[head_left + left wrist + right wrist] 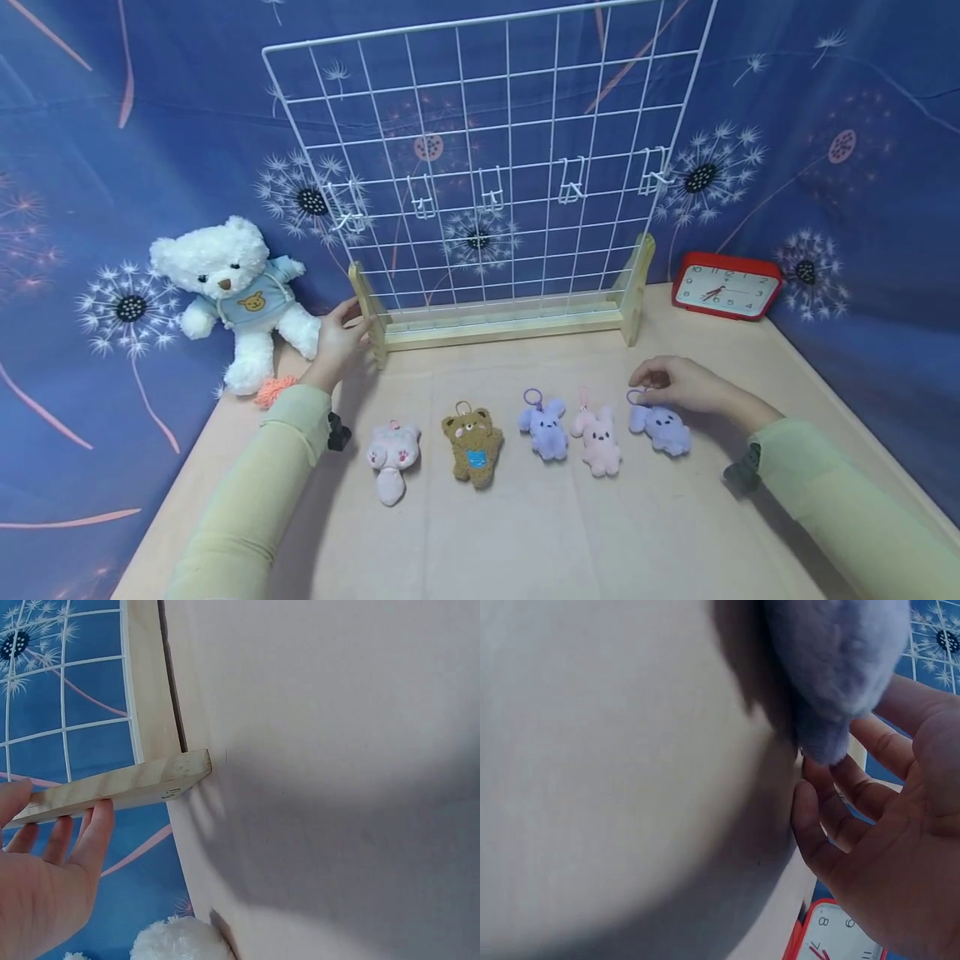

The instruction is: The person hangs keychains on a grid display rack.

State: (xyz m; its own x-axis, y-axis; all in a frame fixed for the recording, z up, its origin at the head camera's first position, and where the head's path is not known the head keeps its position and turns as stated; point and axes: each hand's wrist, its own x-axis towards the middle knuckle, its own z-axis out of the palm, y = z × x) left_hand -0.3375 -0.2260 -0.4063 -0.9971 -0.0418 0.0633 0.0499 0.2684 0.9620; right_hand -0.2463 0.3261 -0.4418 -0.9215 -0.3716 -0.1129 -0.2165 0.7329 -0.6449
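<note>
Pale tabletop [510, 542], white grid [508, 77] in wooden stand [502, 331], left grip [341, 343] on upright [127, 778]

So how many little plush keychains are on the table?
5, left to right: pale keychain, brown bear, purple keychain, pink keychain, then second purple keychain at the right hand.

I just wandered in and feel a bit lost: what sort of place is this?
Probably a tabletop display corner, perhaps staged: there's a white wire grid with hooks, plush keychains lying before it, and blue dandelion-print cloth behind.
</note>
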